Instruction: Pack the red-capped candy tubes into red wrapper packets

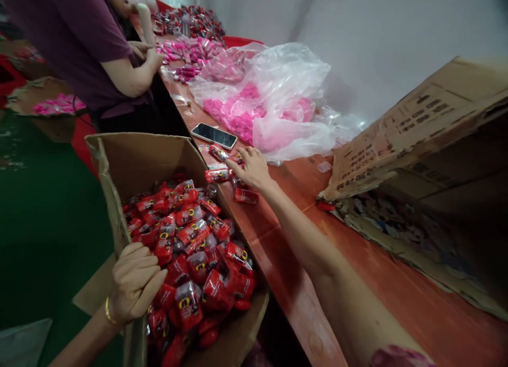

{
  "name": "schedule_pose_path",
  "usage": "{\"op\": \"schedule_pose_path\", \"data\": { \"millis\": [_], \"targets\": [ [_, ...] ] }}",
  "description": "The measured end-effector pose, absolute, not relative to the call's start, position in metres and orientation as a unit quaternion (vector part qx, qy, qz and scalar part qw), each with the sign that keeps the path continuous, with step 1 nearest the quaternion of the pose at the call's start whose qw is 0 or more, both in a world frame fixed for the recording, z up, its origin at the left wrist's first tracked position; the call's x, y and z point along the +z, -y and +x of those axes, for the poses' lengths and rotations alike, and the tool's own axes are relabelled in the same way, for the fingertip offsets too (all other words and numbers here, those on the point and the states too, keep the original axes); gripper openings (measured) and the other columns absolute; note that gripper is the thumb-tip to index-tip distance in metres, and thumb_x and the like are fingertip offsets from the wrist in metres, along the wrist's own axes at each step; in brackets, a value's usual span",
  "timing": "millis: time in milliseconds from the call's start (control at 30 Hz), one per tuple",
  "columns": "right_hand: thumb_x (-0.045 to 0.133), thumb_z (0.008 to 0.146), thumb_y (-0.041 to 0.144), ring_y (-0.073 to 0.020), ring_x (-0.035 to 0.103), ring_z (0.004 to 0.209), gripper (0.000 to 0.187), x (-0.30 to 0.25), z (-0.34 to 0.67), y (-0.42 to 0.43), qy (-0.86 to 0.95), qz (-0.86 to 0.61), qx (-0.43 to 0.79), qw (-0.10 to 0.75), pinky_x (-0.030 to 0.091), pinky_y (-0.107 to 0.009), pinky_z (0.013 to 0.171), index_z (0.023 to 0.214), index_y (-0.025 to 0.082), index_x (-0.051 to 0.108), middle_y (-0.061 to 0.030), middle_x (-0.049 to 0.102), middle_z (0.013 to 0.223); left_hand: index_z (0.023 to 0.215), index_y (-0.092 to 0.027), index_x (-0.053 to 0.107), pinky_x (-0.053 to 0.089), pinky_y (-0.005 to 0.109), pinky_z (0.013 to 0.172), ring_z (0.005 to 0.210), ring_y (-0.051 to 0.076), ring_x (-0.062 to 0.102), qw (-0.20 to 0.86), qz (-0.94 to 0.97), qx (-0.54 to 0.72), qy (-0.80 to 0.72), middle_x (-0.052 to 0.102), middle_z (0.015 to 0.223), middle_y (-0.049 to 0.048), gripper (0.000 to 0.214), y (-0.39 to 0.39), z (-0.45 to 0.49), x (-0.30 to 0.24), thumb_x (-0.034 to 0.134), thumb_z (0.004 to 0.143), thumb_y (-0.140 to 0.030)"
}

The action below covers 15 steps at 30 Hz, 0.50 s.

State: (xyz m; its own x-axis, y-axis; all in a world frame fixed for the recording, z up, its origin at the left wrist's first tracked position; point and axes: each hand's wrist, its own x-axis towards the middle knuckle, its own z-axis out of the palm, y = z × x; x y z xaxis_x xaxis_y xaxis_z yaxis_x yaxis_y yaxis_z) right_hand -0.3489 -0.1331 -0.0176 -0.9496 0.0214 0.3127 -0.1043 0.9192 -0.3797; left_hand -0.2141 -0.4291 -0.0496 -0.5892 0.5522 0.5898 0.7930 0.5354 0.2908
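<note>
My left hand (134, 282) grips the near rim of an open cardboard box (130, 160) filled with several small red packets (190, 250). Its fingers curl over the edge and a gold bangle sits on the wrist. My right hand (252, 168) reaches out over the reddish-brown table (357, 282), fingers spread and resting on a few loose red packets (217, 174) near the table's left edge. Nothing is gripped in it.
A black phone (214, 136) lies just beyond my right hand. Clear plastic bags of pink items (270, 102) cover the table behind it. A flattened cardboard box (420, 128) stands at the right. A person in a purple shirt (79, 44) works at the far left.
</note>
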Motion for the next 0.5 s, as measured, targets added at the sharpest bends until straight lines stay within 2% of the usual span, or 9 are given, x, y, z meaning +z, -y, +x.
{"op": "schedule_pose_path", "data": {
  "millis": [100,167,333,433,500],
  "targets": [
    [0.051,0.075,0.061,-0.0311,0.045,0.118,0.052,-0.034,-0.372,0.117,0.981,0.011,0.175,0.084,0.033,-0.055,0.095,0.118,0.033,0.055,-0.0063,0.056,0.124,0.041,-0.018,0.042,0.035,0.033,0.06,0.047,0.012,0.039,0.204,-0.396,-0.278,0.851,0.042,0.042,-0.0008,0.037,0.43,-0.214,-0.048,0.047,0.077,-0.013],
    [0.048,0.076,0.063,-0.0312,0.043,0.121,0.055,-0.044,-0.362,0.121,0.985,0.01,0.154,0.076,0.031,-0.055,0.096,0.123,0.035,0.051,-0.0049,0.053,0.128,0.041,-0.018,0.042,0.033,0.033,0.059,0.046,0.012,0.037,0.202,-0.394,-0.283,0.851,0.042,0.042,-0.0007,0.036,0.43,-0.215,-0.049,0.047,0.077,-0.014],
    [0.042,0.08,0.062,-0.0315,0.039,0.123,0.061,-0.058,-0.294,0.183,0.986,0.021,0.136,0.096,0.026,-0.054,0.097,0.128,0.026,0.047,-0.0123,0.048,0.133,0.043,-0.017,0.041,0.029,0.032,0.057,0.046,0.011,0.033,0.215,-0.395,-0.309,0.838,0.039,0.042,-0.0014,0.035,0.427,-0.215,-0.05,0.046,0.077,-0.012],
    [0.044,0.081,0.057,-0.0306,0.04,0.121,0.05,-0.06,-0.258,0.232,0.978,0.118,0.153,0.081,0.023,-0.054,0.099,0.117,0.024,0.056,-0.0109,0.054,0.125,0.044,-0.016,0.041,0.03,0.032,0.058,0.047,0.011,0.032,0.212,-0.395,-0.311,0.838,0.039,0.043,-0.0017,0.034,0.425,-0.215,-0.047,0.047,0.077,-0.011],
    [0.041,0.085,0.053,-0.0249,0.047,0.115,0.043,-0.056,-0.252,0.25,0.961,0.198,0.183,0.067,0.028,-0.045,0.098,0.107,0.024,0.061,-0.0069,0.06,0.117,0.044,-0.016,0.04,0.03,0.031,0.059,0.048,0.01,0.032,0.211,-0.391,-0.308,0.841,0.038,0.043,-0.0019,0.034,0.425,-0.214,-0.045,0.047,0.077,-0.011]
  ]
}}
